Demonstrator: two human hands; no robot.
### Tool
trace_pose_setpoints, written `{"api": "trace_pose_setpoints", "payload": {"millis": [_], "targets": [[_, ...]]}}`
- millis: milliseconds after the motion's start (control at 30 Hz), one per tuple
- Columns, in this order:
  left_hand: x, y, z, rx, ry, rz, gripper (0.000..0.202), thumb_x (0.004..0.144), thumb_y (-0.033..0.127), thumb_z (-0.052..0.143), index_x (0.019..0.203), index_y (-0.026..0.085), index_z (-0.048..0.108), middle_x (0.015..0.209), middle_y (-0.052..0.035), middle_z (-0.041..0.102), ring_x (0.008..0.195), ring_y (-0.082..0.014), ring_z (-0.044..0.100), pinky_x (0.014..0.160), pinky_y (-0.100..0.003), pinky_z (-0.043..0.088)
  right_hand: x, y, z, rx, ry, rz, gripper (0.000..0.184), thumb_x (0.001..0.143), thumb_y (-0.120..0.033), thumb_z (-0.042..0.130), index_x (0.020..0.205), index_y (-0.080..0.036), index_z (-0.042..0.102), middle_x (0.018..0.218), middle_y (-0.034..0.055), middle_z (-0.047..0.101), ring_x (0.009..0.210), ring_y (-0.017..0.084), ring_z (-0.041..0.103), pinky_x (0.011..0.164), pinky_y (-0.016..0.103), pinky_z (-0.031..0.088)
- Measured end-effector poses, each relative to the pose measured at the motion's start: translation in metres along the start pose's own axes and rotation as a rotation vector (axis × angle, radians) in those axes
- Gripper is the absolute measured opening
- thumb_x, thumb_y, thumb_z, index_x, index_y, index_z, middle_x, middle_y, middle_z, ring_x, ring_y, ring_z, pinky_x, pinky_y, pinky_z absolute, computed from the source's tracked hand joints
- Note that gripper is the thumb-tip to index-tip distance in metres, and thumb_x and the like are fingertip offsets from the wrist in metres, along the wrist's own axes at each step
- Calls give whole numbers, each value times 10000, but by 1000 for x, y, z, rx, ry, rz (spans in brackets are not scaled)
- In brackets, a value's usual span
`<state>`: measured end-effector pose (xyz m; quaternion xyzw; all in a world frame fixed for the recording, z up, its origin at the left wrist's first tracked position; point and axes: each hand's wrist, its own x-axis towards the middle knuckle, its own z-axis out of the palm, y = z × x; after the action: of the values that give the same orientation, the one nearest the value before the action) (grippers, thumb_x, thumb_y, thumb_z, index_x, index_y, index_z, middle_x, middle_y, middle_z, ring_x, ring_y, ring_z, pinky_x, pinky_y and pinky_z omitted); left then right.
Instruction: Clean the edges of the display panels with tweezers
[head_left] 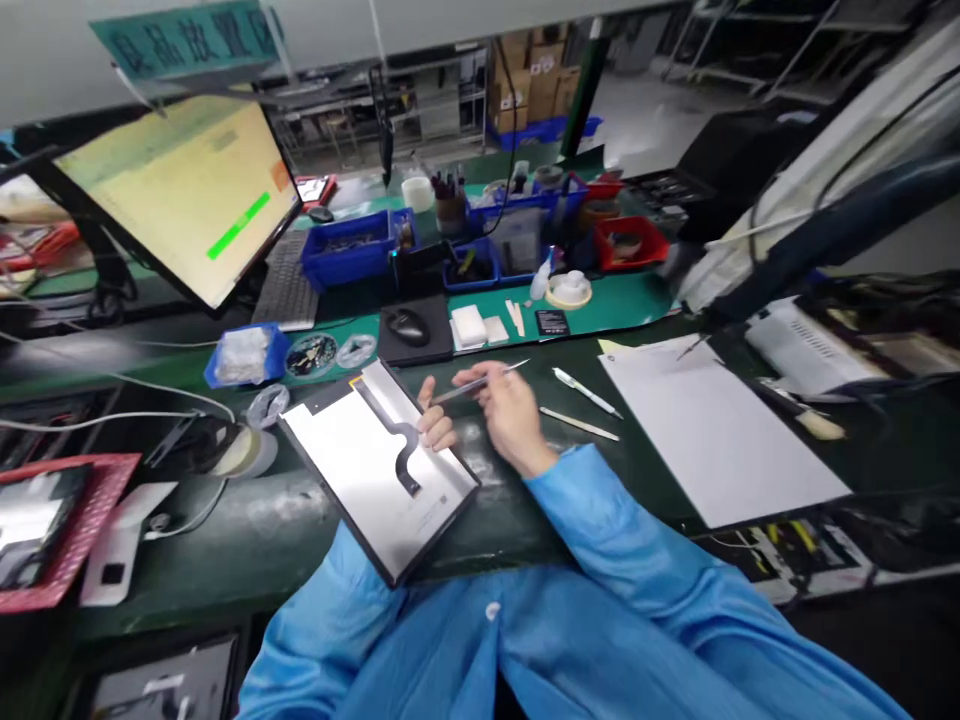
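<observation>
While the left hand (436,425) curls round the tilted display panel (345,450) near the person, its ribbon cable (405,465) lies flat. Just beyond, the right hand (514,415) pinches a slim tool (480,385), which seemingly has not yet touched the panel.

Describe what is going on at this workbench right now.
A person in a blue smock holds a slim silver metal tool in the right hand, whose fingers rest on a flat silvery rectangular panel with a black ribbon cable on the dark green bench. The left hand is hidden behind the panel. A white paper sheet lies further right.
</observation>
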<state>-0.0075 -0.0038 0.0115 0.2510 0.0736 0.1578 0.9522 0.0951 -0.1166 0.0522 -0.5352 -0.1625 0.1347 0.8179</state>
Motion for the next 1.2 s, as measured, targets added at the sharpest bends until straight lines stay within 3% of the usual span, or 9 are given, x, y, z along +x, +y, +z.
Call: {"api": "trace_pose_setpoints", "payload": {"millis": [100, 233, 367, 500, 600, 733, 933, 1067, 1200], "targets": [[10, 26, 6, -80, 39, 147, 475, 1109, 263, 201, 1159, 147, 659, 700, 37, 166, 563, -113, 115, 487, -188, 257, 15, -2, -10, -45, 27, -52, 427, 927, -649, 607, 1017, -232, 635, 705, -37, 624, 625, 128, 618, 599, 245, 518], [17, 47, 14, -118, 91, 342, 524, 1117, 311, 153, 1033, 161, 648, 740, 13, 217, 602, -114, 197, 560, -163, 319, -5, 4, -8, -206, -279, 230, 438, 845, -616, 730, 926, -189, 675, 546, -89, 447, 445, 87, 351, 405, 226, 242], [15, 53, 14, -115, 149, 466, 409, 1107, 395, 289, 966, 196, 617, 755, 9, 244, 627, -119, 246, 621, -160, 361, -39, 14, 6, -175, -486, 426, 508, 886, -659, 651, 706, -186, 611, 460, -89, 386, 391, 74, 262, 385, 239, 177], [16, 53, 6, -92, 191, 503, 352, 1082, 433, 361, 974, 213, 614, 756, 4, 327, 645, -114, 330, 685, -192, 413, -58, 18, 16, -134, -593, 564, 482, 795, -634, 768, 826, -164, 666, 488, -94, 432, 393, 67, 262, 384, 233, 168], [20, 50, 2, -164, 168, 429, 438, 1094, 468, 291, 950, 216, 620, 764, -4, 454, 690, -116, 465, 738, -245, 466, -61, 19, 15, -114, -535, 582, 477, 756, -619, 809, 802, -182, 620, 516, -96, 452, 408, 62, 266, 391, 232, 165], [19, 39, 0, -167, 191, 145, 432, 1084, 500, 361, 980, 212, 667, 934, -27, 664, 888, -171, 634, 901, -351, 516, -53, 18, 6, -148, -464, 520, 468, 790, -627, 766, 730, -207, 569, 478, -107, 392, 423, 81, 276, 410, 242, 203], [10, 21, -6, -98, 22, -308, 604, 1042, 627, 324, 1216, 175, 684, 1062, -128, 700, 1065, -291, 655, 1042, -497, 468, -37, 18, -5, -191, -382, 433, 423, 798, -570, 753, 678, -210, 566, 578, -61, 460, 527, 116, 361, 484, 255, 300], [12, 13, -9, -164, -67, -282, 701, 1031, 675, 204, 1204, 197, 686, 900, -83, 640, 961, -258, 643, 1067, -531, 429, -36, 19, -6, -214, -399, 439, 443, 806, -582, 744, 655, -205, 571, 666, -22, 530, 597, 139, 439, 551, 278, 375], [16, 16, -12, -203, -8, -171, 697, 1011, 702, 202, 1224, 226, 664, 807, -26, 533, 754, -169, 560, 1057, -507, 425, -33, 14, -11, -282, -508, 496, 414, 894, -607, 635, 819, -200, 644, 513, -86, 424, 450, 119, 365, 469, 270, 305]]}}
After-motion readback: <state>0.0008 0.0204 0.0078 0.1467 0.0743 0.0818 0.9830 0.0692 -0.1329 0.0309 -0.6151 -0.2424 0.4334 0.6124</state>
